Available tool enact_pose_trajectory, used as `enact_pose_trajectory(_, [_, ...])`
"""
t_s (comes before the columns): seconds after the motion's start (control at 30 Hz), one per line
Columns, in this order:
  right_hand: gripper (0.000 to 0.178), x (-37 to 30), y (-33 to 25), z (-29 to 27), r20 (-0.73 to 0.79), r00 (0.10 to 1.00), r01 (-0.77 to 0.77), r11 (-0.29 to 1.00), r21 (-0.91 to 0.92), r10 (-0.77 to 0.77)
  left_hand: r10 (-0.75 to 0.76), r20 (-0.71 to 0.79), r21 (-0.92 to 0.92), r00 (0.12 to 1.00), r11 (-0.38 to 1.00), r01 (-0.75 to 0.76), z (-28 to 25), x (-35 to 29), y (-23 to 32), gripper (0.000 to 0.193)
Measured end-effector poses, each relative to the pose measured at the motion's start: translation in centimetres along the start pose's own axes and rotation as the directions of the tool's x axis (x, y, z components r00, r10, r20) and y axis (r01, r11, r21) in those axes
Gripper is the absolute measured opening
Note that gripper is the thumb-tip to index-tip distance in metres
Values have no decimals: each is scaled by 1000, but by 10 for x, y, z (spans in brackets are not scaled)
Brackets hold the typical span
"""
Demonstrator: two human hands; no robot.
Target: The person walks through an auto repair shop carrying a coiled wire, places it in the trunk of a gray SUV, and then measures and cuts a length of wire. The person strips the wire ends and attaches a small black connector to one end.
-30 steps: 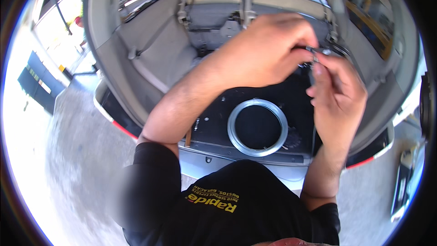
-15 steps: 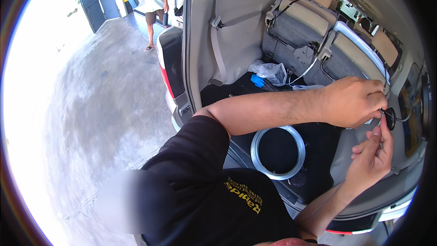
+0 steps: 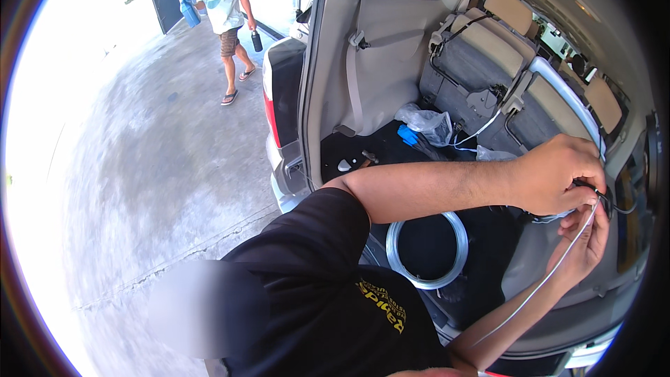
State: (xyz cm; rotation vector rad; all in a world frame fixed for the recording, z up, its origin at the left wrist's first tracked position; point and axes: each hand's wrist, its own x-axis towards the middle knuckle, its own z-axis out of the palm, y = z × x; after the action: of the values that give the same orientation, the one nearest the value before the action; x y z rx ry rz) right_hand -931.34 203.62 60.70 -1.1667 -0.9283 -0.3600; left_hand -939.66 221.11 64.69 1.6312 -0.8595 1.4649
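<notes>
Running from between both hands down across right forearm (image 3: 520,319): thin pale wire (image 3: 558,264), upper end beside small black piece (image 3: 605,201). Left hand (image 3: 560,176): grip narrow, pinching wire near upper end. Right hand (image 3: 583,248): just below, fingers curled; cannot tell whether grip holds wire. Silvery wire coil (image 3: 426,283) flat on black cargo floor (image 3: 483,258). Farther in: clear plastic bag (image 3: 431,124) beside blue item (image 3: 407,135), near seat backs (image 3: 474,56). On pavement (image 3: 174,139), upper left: person (image 3: 225,7) carrying black bottle (image 3: 257,42).
</notes>
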Motion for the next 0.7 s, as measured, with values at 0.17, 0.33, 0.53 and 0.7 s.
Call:
enact_pose_trajectory(0.17, [19,-8,-7,18,-56,987,149,989,22,-147,9,-124,128,992,992,6,12,-6,7,17])
enact_pose_trajectory(0.33, [17,1,-17,41,55,992,107,987,120,-114,-22,-67,304,997,952,41,7,-10,10,14])
enact_pose_trajectory(0.53, [21,4,-16,36,38,955,296,947,-127,-294,-184,-46,177,982,966,189,15,-12,23,29])
enact_pose_trajectory(0.7, [24,12,-16,32,65,930,363,877,-313,-362,-326,-47,73,944,942,329,19,-15,23,33])
